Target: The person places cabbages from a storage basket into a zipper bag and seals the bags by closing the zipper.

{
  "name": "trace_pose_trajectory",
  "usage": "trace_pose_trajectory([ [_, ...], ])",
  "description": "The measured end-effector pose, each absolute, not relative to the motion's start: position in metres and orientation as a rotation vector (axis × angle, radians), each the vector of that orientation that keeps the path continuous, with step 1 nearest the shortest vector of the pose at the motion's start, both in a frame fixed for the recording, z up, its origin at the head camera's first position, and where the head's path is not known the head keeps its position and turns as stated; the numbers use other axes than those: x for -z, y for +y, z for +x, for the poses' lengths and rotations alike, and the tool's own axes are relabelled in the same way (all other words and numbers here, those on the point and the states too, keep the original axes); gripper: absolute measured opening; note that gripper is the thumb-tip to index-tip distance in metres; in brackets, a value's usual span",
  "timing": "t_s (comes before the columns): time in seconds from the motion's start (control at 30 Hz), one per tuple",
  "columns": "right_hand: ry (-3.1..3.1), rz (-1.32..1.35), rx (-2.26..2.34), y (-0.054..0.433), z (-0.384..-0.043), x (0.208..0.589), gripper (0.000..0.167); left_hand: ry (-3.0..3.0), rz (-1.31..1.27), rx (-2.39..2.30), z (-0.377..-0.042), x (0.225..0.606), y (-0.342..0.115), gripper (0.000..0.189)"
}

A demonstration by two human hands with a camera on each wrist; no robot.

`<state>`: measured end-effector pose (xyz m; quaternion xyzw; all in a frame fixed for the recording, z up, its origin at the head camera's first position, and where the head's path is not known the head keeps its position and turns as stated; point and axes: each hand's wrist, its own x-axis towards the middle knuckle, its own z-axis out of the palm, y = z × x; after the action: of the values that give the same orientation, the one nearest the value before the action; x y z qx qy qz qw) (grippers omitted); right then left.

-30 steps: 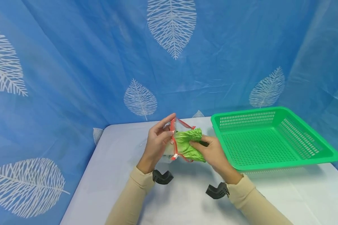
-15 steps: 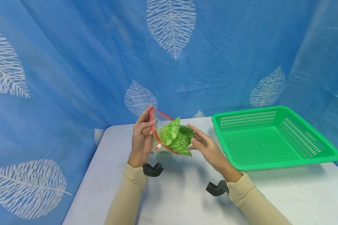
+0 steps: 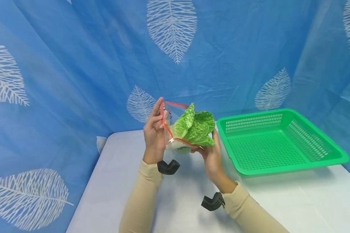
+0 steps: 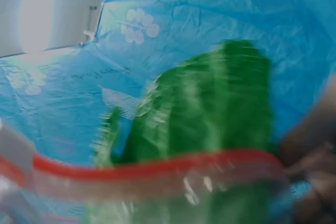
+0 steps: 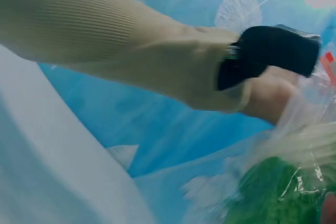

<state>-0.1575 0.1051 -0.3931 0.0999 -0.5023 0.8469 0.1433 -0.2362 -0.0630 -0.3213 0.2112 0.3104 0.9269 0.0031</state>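
My left hand [image 3: 155,137] grips the left side of a clear zip bag [image 3: 176,111] with a red zip strip, raised above the table. A Chinese cabbage [image 3: 202,127] lies partly inside; its pale base is in the bag and its crinkled green leaves stick out of the mouth. At the lower right of the mouth, my right hand [image 3: 212,159] holds the rim, its fingers partly behind the leaves. A white slider [image 3: 171,140] sits on the strip. In the left wrist view the leaves [image 4: 210,103] rise past the red strip, blurred.
To the right a green plastic basket [image 3: 268,149] stands on the white table [image 3: 189,200]. Behind hangs a blue cloth [image 3: 105,64] printed with white leaves. A black wrist mount [image 3: 168,167] is on my left wrist, another mount [image 3: 213,201] on the right.
The bag first moved left and then back right and upward. My right hand let go of the cabbage leaves and shifted down to the bag's rim. My left hand kept its grip.
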Motion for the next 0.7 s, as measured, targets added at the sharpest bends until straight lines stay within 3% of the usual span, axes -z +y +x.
trace_pose_trajectory([
  [0.2, -1.522, 0.34, -2.343, 0.12, -0.163, 0.368, 0.069, 1.061, 0.623, -2.802, -0.231, 0.338, -0.065, 0.061],
  [0.37, -1.72, 0.466, -2.113, 0.135, -0.174, 0.343, 0.067, 1.151, 0.625, -2.659, -0.23, 0.339, -0.081, 0.063],
  [0.53, -2.04, 0.448, -1.936, 0.159, -0.189, 0.296, 0.055, 1.58, 0.575, -2.362, -0.238, 0.303, -0.104, 0.063],
  [0.7, -2.539, 0.431, -1.412, 0.177, -0.205, 0.232, 0.06, 2.056, 0.7, -1.933, -0.248, 0.25, -0.114, 0.051],
])
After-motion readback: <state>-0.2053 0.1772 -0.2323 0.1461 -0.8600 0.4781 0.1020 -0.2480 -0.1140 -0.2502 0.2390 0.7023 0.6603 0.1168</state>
